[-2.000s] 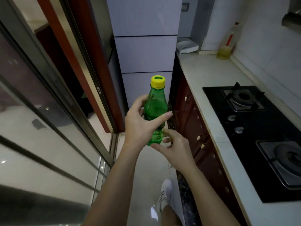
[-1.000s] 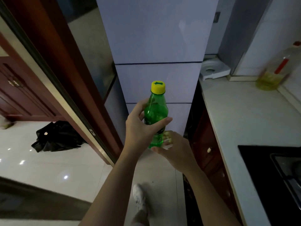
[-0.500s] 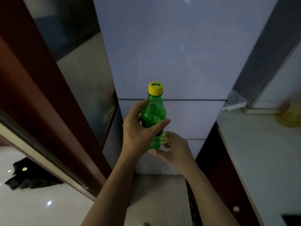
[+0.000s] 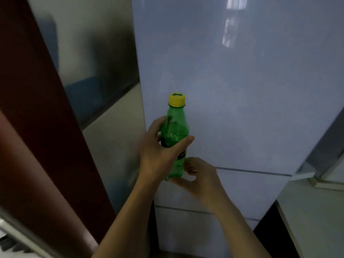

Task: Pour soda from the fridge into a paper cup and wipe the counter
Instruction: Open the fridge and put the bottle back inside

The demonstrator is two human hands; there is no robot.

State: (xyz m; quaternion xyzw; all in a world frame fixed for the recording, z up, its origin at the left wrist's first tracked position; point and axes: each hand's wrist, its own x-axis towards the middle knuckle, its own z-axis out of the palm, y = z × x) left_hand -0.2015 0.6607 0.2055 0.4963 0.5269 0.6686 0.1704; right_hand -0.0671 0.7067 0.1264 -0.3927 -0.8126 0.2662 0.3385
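Note:
A green soda bottle [image 4: 175, 131] with a yellow cap stands upright in front of me. My left hand [image 4: 160, 153] is wrapped around its middle. My right hand [image 4: 200, 178] cups the bottle's base from the right and below. Just behind the bottle rises the pale fridge [image 4: 232, 81], its doors closed. No paper cup is in view.
A dark red door frame [image 4: 37, 127] stands at the left. The white counter [image 4: 312, 211] shows at the lower right, beside the fridge, with a dark cabinet front under it.
The view has swung up and come closer to the fridge, which now fills the frame. The stove and oil bottle have left view. Both hands keep the bottle in the same grip.

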